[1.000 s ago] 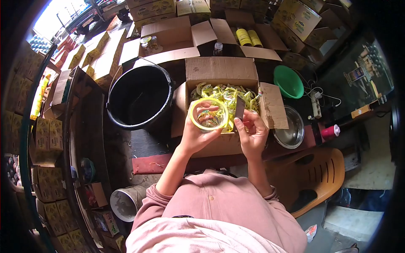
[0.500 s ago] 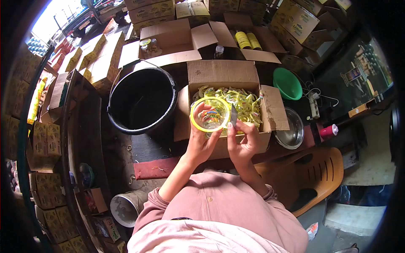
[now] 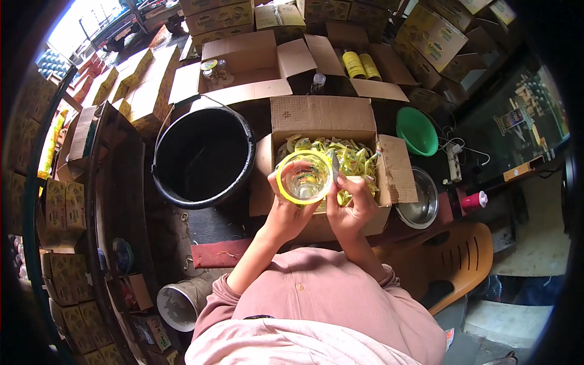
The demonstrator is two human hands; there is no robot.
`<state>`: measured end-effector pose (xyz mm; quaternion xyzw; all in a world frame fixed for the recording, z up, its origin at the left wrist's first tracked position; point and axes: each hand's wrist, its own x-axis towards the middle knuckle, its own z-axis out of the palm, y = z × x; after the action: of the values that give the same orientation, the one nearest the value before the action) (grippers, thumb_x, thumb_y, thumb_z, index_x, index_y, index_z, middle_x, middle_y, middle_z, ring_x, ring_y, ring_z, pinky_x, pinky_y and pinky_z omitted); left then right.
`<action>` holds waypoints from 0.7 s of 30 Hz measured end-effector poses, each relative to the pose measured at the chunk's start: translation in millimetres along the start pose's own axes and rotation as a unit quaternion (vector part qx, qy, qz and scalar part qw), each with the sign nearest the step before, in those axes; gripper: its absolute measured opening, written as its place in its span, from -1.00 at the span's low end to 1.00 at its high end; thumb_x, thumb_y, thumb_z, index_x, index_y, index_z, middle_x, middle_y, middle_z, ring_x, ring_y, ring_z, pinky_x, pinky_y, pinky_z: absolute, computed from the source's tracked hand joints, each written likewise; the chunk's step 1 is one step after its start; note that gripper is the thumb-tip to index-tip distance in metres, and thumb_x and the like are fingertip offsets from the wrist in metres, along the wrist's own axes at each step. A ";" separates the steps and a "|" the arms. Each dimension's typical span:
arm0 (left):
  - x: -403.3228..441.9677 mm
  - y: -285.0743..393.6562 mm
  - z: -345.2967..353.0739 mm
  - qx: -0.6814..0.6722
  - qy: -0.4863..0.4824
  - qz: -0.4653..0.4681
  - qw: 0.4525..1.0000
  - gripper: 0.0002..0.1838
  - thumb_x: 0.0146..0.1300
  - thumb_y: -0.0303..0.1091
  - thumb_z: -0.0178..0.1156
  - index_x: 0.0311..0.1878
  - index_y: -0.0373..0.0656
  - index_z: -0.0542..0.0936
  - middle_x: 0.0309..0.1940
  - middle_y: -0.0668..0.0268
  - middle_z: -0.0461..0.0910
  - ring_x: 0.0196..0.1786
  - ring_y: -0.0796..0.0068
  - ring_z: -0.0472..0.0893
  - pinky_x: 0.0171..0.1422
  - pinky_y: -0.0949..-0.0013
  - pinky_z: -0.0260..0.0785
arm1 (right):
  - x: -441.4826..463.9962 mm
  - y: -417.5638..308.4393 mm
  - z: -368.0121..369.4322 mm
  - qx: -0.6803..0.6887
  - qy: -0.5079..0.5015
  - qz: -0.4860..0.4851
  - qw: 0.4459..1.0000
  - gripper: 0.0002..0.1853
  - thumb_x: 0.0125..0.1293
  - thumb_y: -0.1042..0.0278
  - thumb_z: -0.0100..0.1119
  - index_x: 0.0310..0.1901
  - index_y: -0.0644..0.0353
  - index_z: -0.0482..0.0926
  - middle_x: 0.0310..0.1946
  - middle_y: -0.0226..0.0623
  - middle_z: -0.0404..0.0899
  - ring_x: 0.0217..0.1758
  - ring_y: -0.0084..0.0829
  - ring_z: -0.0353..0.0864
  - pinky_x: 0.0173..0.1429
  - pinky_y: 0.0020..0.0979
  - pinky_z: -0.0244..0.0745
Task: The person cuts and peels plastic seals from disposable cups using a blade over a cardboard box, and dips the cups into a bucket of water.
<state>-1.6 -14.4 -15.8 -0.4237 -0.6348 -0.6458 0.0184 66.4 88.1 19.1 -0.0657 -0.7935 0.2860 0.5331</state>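
My left hand (image 3: pixel 285 213) is wrapped round a clear jar (image 3: pixel 304 178) with a yellow rim, its round opening facing me. Close against the jar's right side, my right hand (image 3: pixel 350 210) pinches a small flat grey blade (image 3: pixel 335 163). The blade's edge is at the yellow rim; whether it touches cannot be made out. Both hands are above the near side of an open cardboard box (image 3: pixel 322 114) filled with crumpled yellow-green strips (image 3: pixel 356 159).
A black bucket (image 3: pixel 204 155) stands left of the box. To the right are a green bowl (image 3: pixel 417 131), a metal bowl (image 3: pixel 418 199) and a power strip (image 3: pixel 454 165). Behind are open cartons (image 3: pixel 240 58) with jars and yellow cylinders (image 3: pixel 361 65). An orange chair (image 3: pixel 459 255) is at right.
My right hand has moved left with the blade, from apart from the jar to beside its rim. The jar remains in my left hand.
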 end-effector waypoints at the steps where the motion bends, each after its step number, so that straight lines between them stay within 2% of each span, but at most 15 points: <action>1: 1.5 -0.3 -1.8 0.014 -0.009 0.004 1.000 -0.23 -0.01 -0.58 0.23 0.21 -0.23 -0.02 0.05 0.06 0.25 0.10 0.20 0.37 0.20 0.26 0.22 | 2.3 2.3 0.9 -0.003 -0.001 -0.010 1.000 -0.76 -0.07 0.68 0.23 -0.28 0.29 0.56 -0.49 -0.26 0.54 -0.48 -0.45 0.56 -0.38 -0.50 0.47; 4: 7.0 0.9 -8.3 0.058 -0.038 0.011 0.997 -0.23 -0.01 -0.54 0.25 0.19 -0.25 -0.03 0.04 0.05 0.25 0.10 0.18 0.38 0.19 0.24 0.23 | 3.8 7.2 1.9 0.028 -0.022 0.021 0.999 -0.79 -0.09 0.70 0.21 -0.34 0.31 0.53 -0.46 -0.22 0.56 -0.43 -0.41 0.56 -0.35 -0.49 0.44; 6: 11.6 4.3 -13.5 0.091 -0.061 0.011 0.994 -0.26 0.02 -0.50 0.27 0.13 -0.25 -0.04 0.03 0.04 0.27 0.09 0.17 0.39 0.17 0.25 0.24 | 5.0 9.9 3.1 0.019 -0.022 0.003 1.000 -0.79 -0.10 0.70 0.22 -0.34 0.31 0.53 -0.46 -0.22 0.56 -0.43 -0.42 0.56 -0.37 -0.50 0.44; 9: 8.0 3.0 -13.5 0.076 -0.091 0.000 0.993 -0.25 0.01 -0.48 0.28 0.13 -0.23 -0.03 0.03 0.04 0.28 0.09 0.19 0.39 0.18 0.25 0.24 | 7.0 15.5 3.3 0.026 -0.029 0.014 0.999 -0.76 -0.09 0.70 0.22 -0.31 0.27 0.56 -0.48 -0.25 0.56 -0.45 -0.43 0.56 -0.36 -0.50 0.46; 13: 7.3 -2.0 -15.0 -0.011 -0.104 -0.020 0.994 -0.24 0.00 -0.49 0.29 0.15 -0.22 -0.03 0.04 0.04 0.28 0.10 0.20 0.39 0.19 0.23 0.23 | 9.7 24.6 -0.5 0.069 -0.053 0.061 0.994 -0.75 -0.08 0.68 0.23 -0.29 0.24 0.59 -0.50 -0.28 0.56 -0.46 -0.45 0.57 -0.34 -0.51 0.47; 21: 11.8 -3.9 -18.5 -0.021 -0.096 -0.013 0.995 -0.19 -0.02 -0.58 0.24 0.19 -0.13 -0.08 0.05 0.01 0.27 0.10 0.18 0.38 0.21 0.21 0.21 | -1.1 12.8 -4.3 0.049 -0.031 0.075 0.996 -0.79 -0.06 0.65 0.25 -0.31 0.26 0.58 -0.53 -0.28 0.55 -0.50 -0.51 0.55 -0.38 -0.54 0.45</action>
<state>-21.1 -23.1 -9.2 -0.4758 -0.6255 -0.6154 -0.0597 68.1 99.9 12.6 -0.0895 -0.7874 0.3656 0.4882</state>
